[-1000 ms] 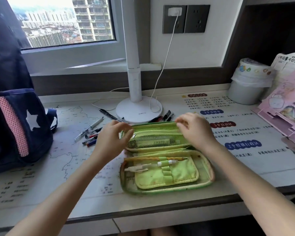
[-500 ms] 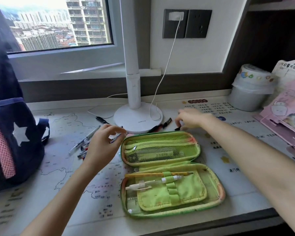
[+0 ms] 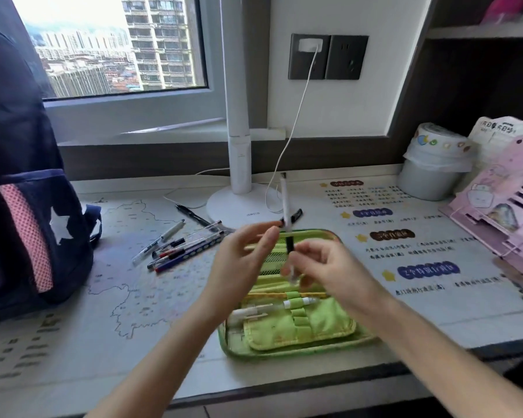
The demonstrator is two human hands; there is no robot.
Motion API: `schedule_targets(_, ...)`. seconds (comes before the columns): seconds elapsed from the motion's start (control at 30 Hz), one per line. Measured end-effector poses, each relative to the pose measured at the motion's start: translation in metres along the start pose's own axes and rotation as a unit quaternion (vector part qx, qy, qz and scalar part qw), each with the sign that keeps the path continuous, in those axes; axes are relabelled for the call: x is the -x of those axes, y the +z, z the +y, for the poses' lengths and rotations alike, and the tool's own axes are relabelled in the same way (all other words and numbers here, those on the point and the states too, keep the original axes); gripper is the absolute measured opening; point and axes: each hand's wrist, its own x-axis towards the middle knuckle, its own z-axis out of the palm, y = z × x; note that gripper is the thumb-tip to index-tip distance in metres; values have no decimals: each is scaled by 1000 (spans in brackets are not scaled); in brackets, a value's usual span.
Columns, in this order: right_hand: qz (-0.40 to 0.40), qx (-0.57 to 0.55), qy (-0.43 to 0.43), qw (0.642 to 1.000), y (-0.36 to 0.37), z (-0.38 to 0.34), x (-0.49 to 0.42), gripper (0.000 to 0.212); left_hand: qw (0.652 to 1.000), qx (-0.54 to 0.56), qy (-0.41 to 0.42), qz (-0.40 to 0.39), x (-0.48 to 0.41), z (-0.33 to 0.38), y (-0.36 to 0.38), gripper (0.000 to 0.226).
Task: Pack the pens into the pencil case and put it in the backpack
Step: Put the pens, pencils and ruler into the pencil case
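1. Pens point(image 3: 180, 247) are seen loose on the counter point(image 3: 109, 333), left of centre, beside the backpack point(image 3: 27, 206).
2. A pen point(image 3: 287, 218) is gripped upright by the right hand point(image 3: 329, 273); the left hand's point(image 3: 239, 267) fingers are released.
3. The pencil case point(image 3: 299, 330) is laid open below.

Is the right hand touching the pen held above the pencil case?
Touching. The head view shows the right hand with its fingers closed around the lower end of the upright pen, over the open pencil case.
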Motion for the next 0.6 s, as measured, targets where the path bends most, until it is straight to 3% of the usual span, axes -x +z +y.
schedule_targets(0.13,14,-110,-8,994,36,11,10,11,988,148,-48,21,20,10,12,17)
schedule_targets(0.23,40,-2,-30,999,28,23,12,19,988,153,-13,29,31,5,-6,24)
schedule_targets(0.3,111,150,-53,981,8,36,14,16,996,75,21,43,37,-3,-28,22)
schedule_targets(0.33,143,198,-59,968,-2,43,16,13,998,-14,53,36,41,-9,-38,22)
schedule_targets(0.43,191,252,-61,947,-25,60,22,13,952,-277,119,-58,53,-29,-60,25)
schedule_targets(0.5,201,273,-65,938,-30,68,23,13,923,-344,133,-113,58,-36,-65,18)
schedule_targets(0.6,207,327,-77,919,-25,73,23,11,884,-405,189,-134,59,-41,-63,15)
